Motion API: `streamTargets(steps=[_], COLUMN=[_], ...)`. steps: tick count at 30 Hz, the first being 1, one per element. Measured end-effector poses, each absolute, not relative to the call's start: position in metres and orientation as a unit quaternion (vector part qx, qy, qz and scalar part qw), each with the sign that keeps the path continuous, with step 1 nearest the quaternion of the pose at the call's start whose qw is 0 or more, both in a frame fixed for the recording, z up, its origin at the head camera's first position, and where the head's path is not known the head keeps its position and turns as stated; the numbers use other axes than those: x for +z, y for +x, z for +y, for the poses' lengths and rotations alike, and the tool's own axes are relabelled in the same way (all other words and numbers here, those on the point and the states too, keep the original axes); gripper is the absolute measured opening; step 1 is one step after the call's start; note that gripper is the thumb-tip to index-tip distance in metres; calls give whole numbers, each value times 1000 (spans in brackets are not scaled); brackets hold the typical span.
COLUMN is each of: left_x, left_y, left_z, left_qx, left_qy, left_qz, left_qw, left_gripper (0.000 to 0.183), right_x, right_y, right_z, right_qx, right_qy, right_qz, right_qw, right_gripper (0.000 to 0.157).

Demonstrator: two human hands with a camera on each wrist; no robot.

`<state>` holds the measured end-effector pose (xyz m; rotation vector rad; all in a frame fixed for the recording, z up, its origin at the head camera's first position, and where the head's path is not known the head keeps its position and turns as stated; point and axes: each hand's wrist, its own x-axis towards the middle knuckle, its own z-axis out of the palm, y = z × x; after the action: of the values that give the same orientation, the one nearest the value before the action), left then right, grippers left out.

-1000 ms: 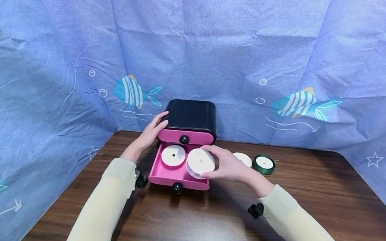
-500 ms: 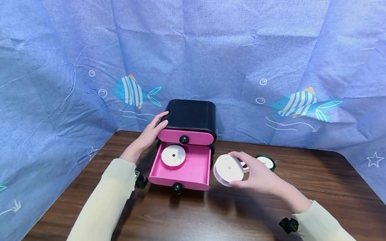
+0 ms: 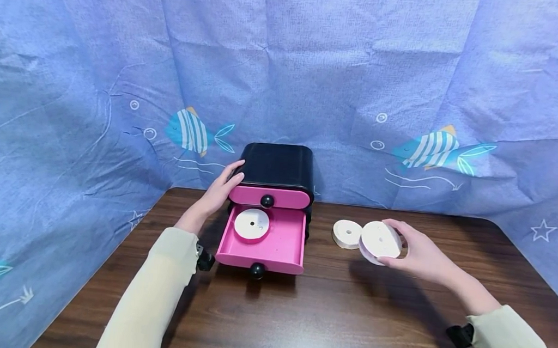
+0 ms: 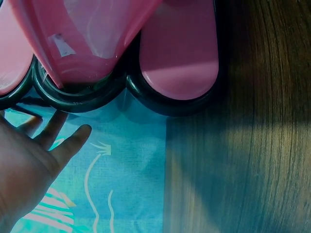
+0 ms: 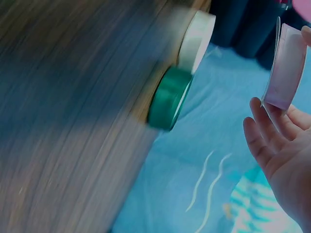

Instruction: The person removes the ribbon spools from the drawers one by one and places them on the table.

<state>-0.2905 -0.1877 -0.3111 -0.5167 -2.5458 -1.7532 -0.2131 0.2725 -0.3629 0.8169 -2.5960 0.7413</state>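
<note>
So, my right hand (image 3: 420, 252) grips a white spool (image 3: 378, 243) by its rim, held up off the table (image 3: 273, 315). The spool lies on the left of that hand, and just left of it again — with a gap in the right wrist view — a second white spool (image 3: 341, 238) sits flat on the table. Mine is a round disc, so no long axis to speak of; its flat face tilts up towards me. The pink drawer (image 3: 286, 240), pulled out of the black cabinet (image 3: 277, 165), lies well off to the left, and my left hand (image 3: 215, 193) is the nearer to it: fingers stretched against the cabinet's left side, grasping nothing. My right is nearer the spools on the table.

Counting, I make it four spools: the gripped one, the second white one, a green spool (image 5: 167, 99) hidden behind my hand in the head view, and a pink-sided spool (image 3: 246, 231) in the drawer. One cabinet, one drawer out, two closed drawer fronts (image 4: 180, 48) — and two black knobs (image 3: 267, 201) that I can see
</note>
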Motion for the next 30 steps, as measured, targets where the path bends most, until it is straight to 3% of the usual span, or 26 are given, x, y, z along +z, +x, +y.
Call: streamTargets(steps=[14, 30], left_x=[-311, -312], left_y=[-292, -290], left_z=[-186, -188], left_qx=[-552, -564], left_qy=[-162, -168], left_qz=[-818, -809], left_qw=[12, 6], left_gripper=[56, 56], right_x=[-369, -392], right_y=[-232, -250], right_z=[333, 371], right_qx=[217, 210], right_qy=[202, 135], right_qz=[-938, -960], right_qw=[181, 126], right_gripper=[78, 76])
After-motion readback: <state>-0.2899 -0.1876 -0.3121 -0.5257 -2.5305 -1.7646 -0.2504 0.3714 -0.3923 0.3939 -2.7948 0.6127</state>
